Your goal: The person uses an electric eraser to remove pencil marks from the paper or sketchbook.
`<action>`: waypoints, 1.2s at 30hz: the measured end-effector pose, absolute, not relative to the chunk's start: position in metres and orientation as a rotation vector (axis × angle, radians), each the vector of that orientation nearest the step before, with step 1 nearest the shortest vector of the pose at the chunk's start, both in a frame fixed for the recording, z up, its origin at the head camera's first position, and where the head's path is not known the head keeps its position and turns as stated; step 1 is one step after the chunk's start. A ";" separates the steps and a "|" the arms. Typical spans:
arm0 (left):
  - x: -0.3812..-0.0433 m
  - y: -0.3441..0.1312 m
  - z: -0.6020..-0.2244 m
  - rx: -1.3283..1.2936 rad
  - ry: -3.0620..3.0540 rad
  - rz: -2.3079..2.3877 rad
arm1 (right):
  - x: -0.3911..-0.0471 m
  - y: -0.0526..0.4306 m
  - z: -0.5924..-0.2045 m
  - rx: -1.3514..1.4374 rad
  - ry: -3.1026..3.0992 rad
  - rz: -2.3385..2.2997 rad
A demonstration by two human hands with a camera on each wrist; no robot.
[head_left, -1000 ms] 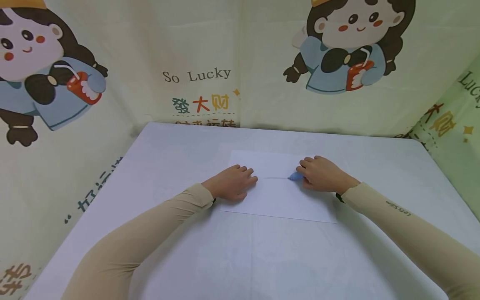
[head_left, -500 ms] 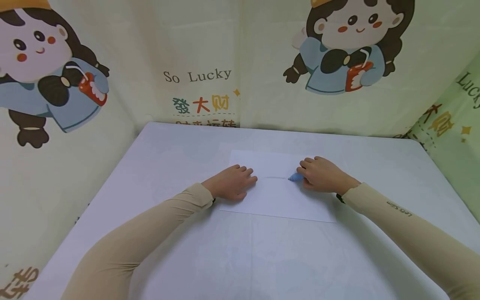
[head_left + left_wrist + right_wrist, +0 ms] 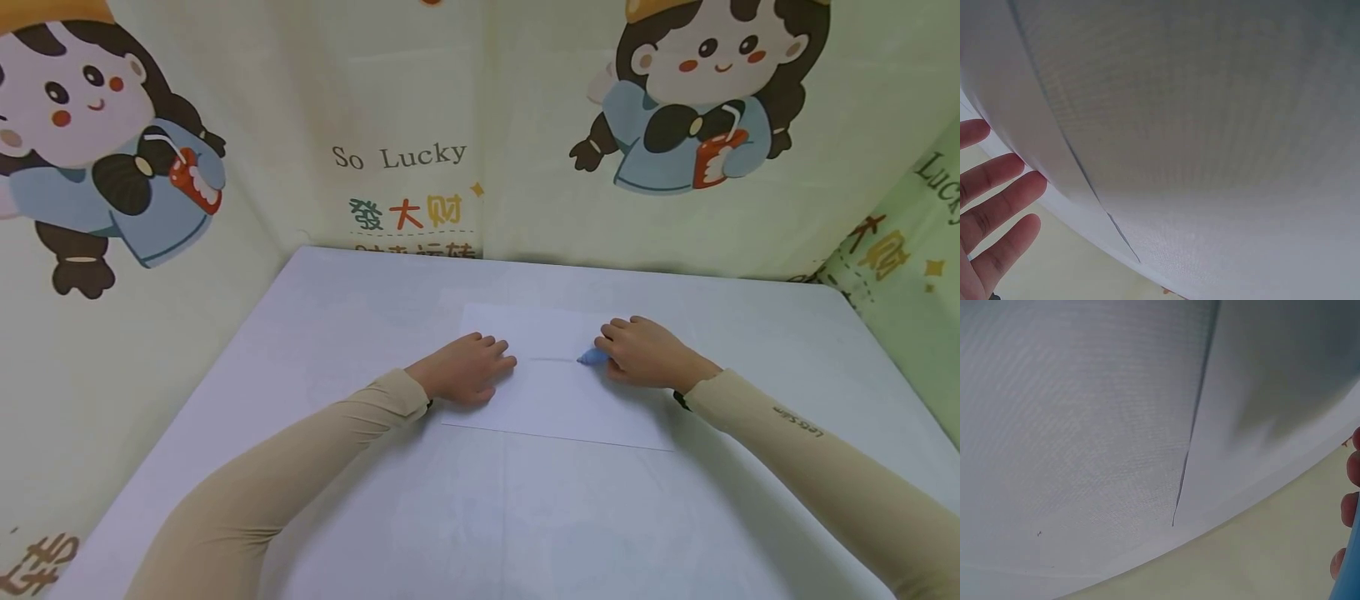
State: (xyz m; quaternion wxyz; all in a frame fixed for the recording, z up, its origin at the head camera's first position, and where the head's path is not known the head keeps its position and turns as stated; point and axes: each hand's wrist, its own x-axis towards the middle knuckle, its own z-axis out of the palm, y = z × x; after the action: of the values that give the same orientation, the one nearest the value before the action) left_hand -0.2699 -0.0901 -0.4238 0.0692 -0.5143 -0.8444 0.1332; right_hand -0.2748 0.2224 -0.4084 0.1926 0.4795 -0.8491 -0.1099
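Observation:
A white sheet of paper lies on the white table, and a faint horizontal line runs across it. The left hand rests on the paper's left part with fingers spread; its fingers look fairly straight in the left wrist view. On the right side, the right hand grips a thick blue pen, its tapered tip pointing left at the line's right end. Most of the pen is hidden by the hand. Curled fingers and the blue barrel show at the right wrist view's edge.
The white table reaches back to a cream cloth printed with cartoon figures and lettering. Similar cloth hangs at the left and right sides. A seam runs down the table's front middle.
The head view has shifted slightly, so the whole scene sits a little lower. Both hands, the blue pen and the line keep their places on the paper.

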 end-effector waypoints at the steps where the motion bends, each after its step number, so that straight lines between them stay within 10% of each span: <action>1: -0.270 -0.090 -0.424 -1.547 -2.544 0.403 | -0.275 0.223 -0.409 1.346 -2.384 -0.309; 36: -0.268 -0.086 -0.424 -1.548 -2.527 0.399 | -0.281 0.231 -0.415 1.361 -2.326 -0.310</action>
State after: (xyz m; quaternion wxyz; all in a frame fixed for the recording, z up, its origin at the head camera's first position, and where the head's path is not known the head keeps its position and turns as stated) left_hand -0.2677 -0.0858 -0.4244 0.0758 -0.5162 -0.8427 0.1330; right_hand -0.2806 0.2313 -0.4148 0.2129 0.4904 -0.8377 -0.1115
